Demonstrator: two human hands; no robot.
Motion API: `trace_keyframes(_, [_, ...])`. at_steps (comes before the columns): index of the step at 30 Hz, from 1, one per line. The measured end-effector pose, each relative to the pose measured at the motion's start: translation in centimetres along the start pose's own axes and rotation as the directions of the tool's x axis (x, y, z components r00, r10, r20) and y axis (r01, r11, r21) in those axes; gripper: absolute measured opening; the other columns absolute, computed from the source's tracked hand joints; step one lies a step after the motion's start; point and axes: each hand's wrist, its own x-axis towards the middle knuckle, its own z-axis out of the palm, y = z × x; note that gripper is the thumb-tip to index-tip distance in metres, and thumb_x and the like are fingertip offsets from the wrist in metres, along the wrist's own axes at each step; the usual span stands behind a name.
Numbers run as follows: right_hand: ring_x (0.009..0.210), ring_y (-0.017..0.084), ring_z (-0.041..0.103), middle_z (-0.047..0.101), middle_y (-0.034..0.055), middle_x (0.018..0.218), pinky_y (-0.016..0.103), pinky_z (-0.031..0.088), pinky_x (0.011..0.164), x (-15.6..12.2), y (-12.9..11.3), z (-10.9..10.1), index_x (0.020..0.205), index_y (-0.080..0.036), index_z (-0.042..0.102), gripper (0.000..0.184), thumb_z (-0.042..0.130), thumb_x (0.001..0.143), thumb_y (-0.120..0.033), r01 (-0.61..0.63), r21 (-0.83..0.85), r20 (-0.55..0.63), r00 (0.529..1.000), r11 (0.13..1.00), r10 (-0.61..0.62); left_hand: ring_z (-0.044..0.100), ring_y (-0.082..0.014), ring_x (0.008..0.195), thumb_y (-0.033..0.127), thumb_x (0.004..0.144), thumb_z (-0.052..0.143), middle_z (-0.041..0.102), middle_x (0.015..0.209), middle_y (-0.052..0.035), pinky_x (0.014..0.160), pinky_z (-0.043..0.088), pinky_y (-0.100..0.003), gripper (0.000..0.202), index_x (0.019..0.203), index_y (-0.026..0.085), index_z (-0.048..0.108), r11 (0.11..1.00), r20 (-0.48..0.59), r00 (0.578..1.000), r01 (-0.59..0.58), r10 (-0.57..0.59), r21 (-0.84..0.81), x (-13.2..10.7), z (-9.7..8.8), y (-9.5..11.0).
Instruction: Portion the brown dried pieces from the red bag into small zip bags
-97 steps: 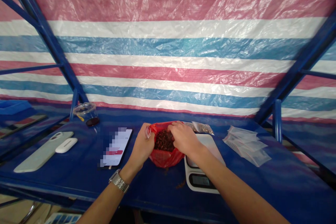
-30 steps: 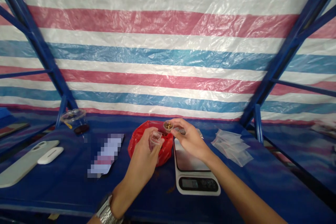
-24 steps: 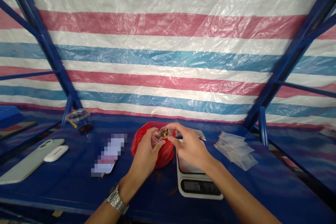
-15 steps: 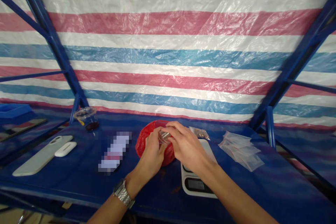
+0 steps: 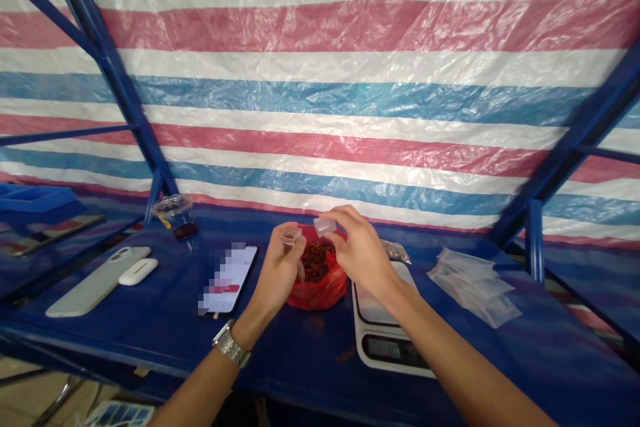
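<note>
My left hand (image 5: 283, 267), with a metal-band watch on its wrist, is closed round a small clear plastic cup (image 5: 291, 235). My right hand (image 5: 361, 250) pinches a small translucent whitish piece (image 5: 325, 227), perhaps a lid or cap; its kind is hard to make out. Both hands hover over a red plastic bag (image 5: 320, 297), open at the top and filled with small reddish-brown pieces (image 5: 317, 260). Just right of the bag lies a white kitchen scale (image 5: 385, 327), partly covered by my right forearm.
A small bag with contents (image 5: 396, 251) lies behind the scale, and clear zip bags (image 5: 475, 287) are spread further right. Leftward are a phone with lit screen (image 5: 230, 280), a white earbud case (image 5: 139, 271), a pale phone (image 5: 97, 282) and a plastic cup of dark liquid (image 5: 176, 215).
My hands, together on a clear container before, have come apart. The left keeps the clear cup and the right holds the translucent piece. The bag's contents now show between them.
</note>
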Motion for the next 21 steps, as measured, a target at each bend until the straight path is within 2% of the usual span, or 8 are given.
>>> trace_keyframes(1, [0.110,0.021,0.066,0.068,0.0067,0.119,0.032,0.049,0.100,0.2,0.3,0.3,0.114,-0.023,0.071,0.043,0.051,0.083,0.001,-0.003,-0.032,0.103,0.995,0.999,0.006,0.046,-0.0095,0.038,0.045,0.087,0.060,0.056,0.068,0.0078,0.043,0.042,-0.025,0.043,0.121,0.022,0.048,0.998,-0.015,0.999,0.040,-0.041,-0.041,0.1,-0.2,0.3])
trace_keyframes(3, [0.102,0.020,0.068,0.070,0.0064,0.113,0.029,0.050,0.092,0.2,0.7,0.9,0.105,-0.021,0.073,0.043,0.053,0.077,0.004,0.023,-0.121,0.297,0.955,0.992,0.014,0.041,-0.0085,0.035,0.040,0.084,0.061,0.052,0.063,0.0101,0.041,0.037,-0.023,0.042,0.119,0.022,0.048,0.997,-0.073,0.996,0.046,-0.051,-0.067,0.0,-0.5,1.2])
trace_keyframes(5, [0.100,0.020,0.068,0.071,0.0078,0.111,0.028,0.050,0.087,0.0,0.9,1.5,0.101,-0.019,0.074,0.041,0.055,0.074,0.004,0.059,-0.213,0.401,0.916,0.975,0.032,0.040,-0.0081,0.036,0.036,0.083,0.060,0.051,0.062,0.0099,0.042,0.035,-0.023,0.036,0.115,0.022,0.051,1.000,-0.116,0.993,0.004,-0.007,-0.021,-0.5,-0.8,2.2])
trace_keyframes(8, [0.102,0.022,0.068,0.072,0.0106,0.111,0.029,0.048,0.087,-0.2,1.4,2.0,0.102,-0.017,0.074,0.039,0.055,0.075,0.004,0.077,-0.308,0.441,0.895,0.948,0.070,0.049,-0.0118,0.047,0.030,0.084,0.056,0.055,0.064,0.0065,0.050,0.037,-0.024,0.020,0.103,0.022,0.057,0.981,-0.048,0.998,-0.019,0.029,0.192,-1.8,-1.1,3.1])
trace_keyframes(11, [0.104,0.021,0.068,0.073,0.0111,0.114,0.028,0.048,0.087,-0.2,2.2,2.2,0.106,-0.015,0.073,0.041,0.055,0.074,0.005,0.083,-0.295,0.461,0.885,0.952,0.065,0.058,-0.0183,0.061,0.024,0.082,0.056,0.061,0.067,0.0011,0.057,0.039,-0.028,0.004,0.083,0.021,0.059,0.878,0.102,0.992,0.017,-0.075,0.478,-3.2,-1.3,2.8])
trace_keyframes(13, [0.104,0.021,0.069,0.074,0.0096,0.115,0.027,0.048,0.087,-0.3,2.8,2.3,0.106,-0.016,0.072,0.041,0.058,0.073,0.004,0.100,-0.236,0.468,0.883,0.967,0.023,0.061,-0.0216,0.064,0.023,0.081,0.058,0.064,0.068,-0.0015,0.059,0.037,-0.030,0.003,0.080,0.022,0.056,0.813,0.128,0.981,0.041,-0.142,0.581,-3.8,-1.1,2.1])
trace_keyframes(17, [0.105,0.022,0.069,0.077,0.0081,0.111,0.029,0.047,0.088,-0.4,3.2,2.3,0.105,-0.018,0.073,0.042,0.056,0.073,0.004,0.099,-0.237,0.454,0.891,0.967,0.020,0.065,-0.0254,0.072,0.022,0.084,0.056,0.067,0.077,-0.0045,0.064,0.039,-0.033,0.005,0.087,0.022,0.052,0.770,0.103,0.980,0.067,-0.171,0.635,-3.4,-0.7,0.8])
trace_keyframes(21, [0.106,0.024,0.070,0.077,0.0082,0.110,0.029,0.047,0.086,-0.4,2.7,2.0,0.103,-0.019,0.073,0.038,0.060,0.072,0.000,0.079,-0.305,0.476,0.876,0.949,0.080,0.063,-0.0227,0.071,0.021,0.084,0.057,0.062,0.075,-0.0007,0.068,0.043,-0.033,0.011,0.091,0.022,0.049,0.833,0.025,0.993,0.086,-0.119,0.547,-2.1,-0.6,-0.5])
